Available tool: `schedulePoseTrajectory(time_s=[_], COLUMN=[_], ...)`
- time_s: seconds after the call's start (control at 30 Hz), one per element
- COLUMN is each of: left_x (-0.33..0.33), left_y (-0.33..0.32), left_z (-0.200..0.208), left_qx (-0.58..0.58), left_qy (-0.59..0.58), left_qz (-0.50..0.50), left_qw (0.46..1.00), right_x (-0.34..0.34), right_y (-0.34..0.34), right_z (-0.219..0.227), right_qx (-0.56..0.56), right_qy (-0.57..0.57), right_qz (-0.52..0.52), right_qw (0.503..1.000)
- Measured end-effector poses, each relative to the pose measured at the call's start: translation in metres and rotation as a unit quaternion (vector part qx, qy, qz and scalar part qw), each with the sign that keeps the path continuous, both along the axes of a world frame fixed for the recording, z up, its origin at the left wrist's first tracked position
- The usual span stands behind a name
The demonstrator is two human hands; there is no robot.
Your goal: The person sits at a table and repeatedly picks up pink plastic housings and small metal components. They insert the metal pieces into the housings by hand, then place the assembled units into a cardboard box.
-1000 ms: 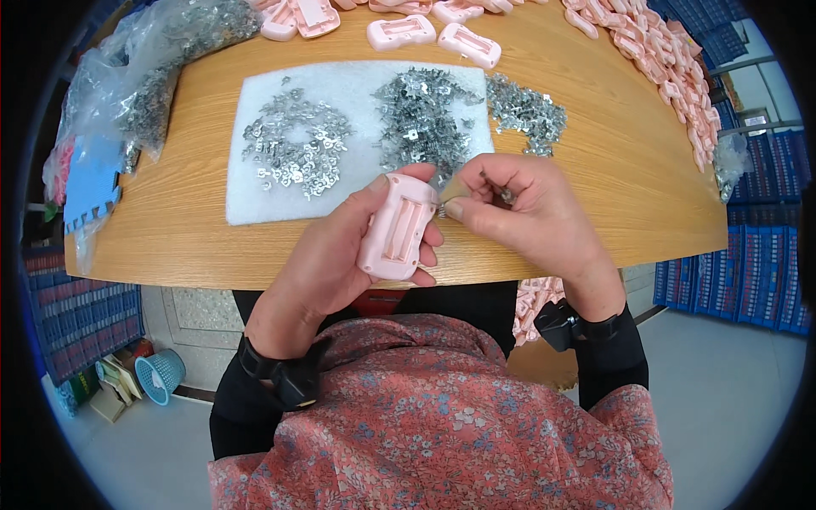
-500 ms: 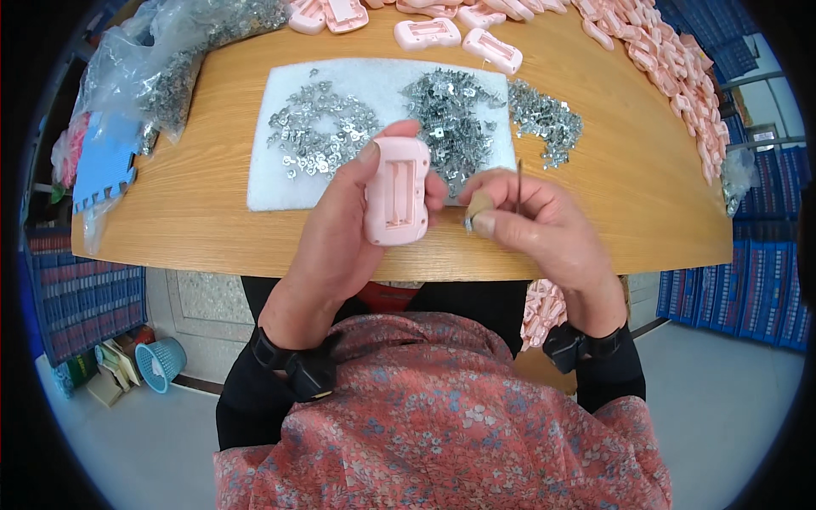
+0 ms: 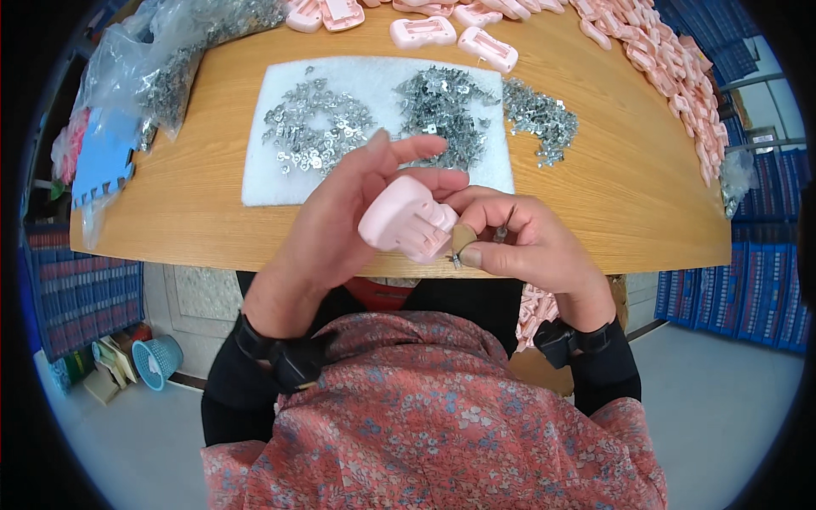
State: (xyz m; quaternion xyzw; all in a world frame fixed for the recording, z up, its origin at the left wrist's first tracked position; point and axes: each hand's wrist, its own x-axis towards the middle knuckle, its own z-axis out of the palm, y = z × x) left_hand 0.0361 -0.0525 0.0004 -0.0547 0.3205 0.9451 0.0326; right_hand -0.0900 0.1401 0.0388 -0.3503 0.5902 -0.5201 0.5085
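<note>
My left hand [image 3: 327,212] supports a pale pink plastic housing [image 3: 396,214], its thumb and upper fingers stretched out. The housing is tilted, with its slotted battery compartment turned toward my right hand. That hand [image 3: 527,242] is closed in a pinch on a small silvery metal contact piece [image 3: 456,262], right beside the housing's lower end. A tan cover [image 3: 461,238] wraps one of its fingertips. A thin dark metal tool [image 3: 503,230] also sits in the right hand's curled fingers; its kind cannot be made out. Behind both hands lies a white foam sheet [image 3: 255,183] bearing loose metal contacts [image 3: 442,106].
More contacts [image 3: 544,123] lie on the table right of the sheet. Pink housings [image 3: 489,49] line the far edge and heap up at the right [image 3: 671,76]. Clear bags of metal parts [image 3: 161,76] and a blue foam mat [image 3: 102,157] occupy the left side.
The pink housing has tipped from upright to slanted, its compartment now facing right. My left fingers have spread out, and my right hand has come left and lower, close to the housing.
</note>
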Motion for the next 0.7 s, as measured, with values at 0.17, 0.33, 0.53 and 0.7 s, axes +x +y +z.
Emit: schedulePoseTrajectory(time_s=[0.17, 0.33, 0.53, 0.7], left_x=[-0.004, -0.002, 0.009, 0.009], left_y=[-0.019, -0.019, -0.003, 0.007], left_z=[0.021, 0.028, -0.007, -0.002], left_qx=[-0.199, -0.203, -0.015, -0.028], left_qy=[-0.039, -0.047, -0.072, -0.103], left_qz=[-0.203, -0.299, -0.142, -0.087], left_qw=[0.958, 0.931, 0.987, 0.99], right_x=[-0.01, -0.008, -0.012, 0.0], right_y=[-0.005, -0.006, 0.0, -0.016], right_z=[0.025, 0.035, 0.03, 0.026], right_qx=[-0.037, -0.027, 0.034, 0.079], right_qy=[0.185, 0.229, 0.231, 0.265], right_qz=[0.091, 0.111, -0.06, -0.085], right_qw=[0.978, 0.967, 0.97, 0.957])
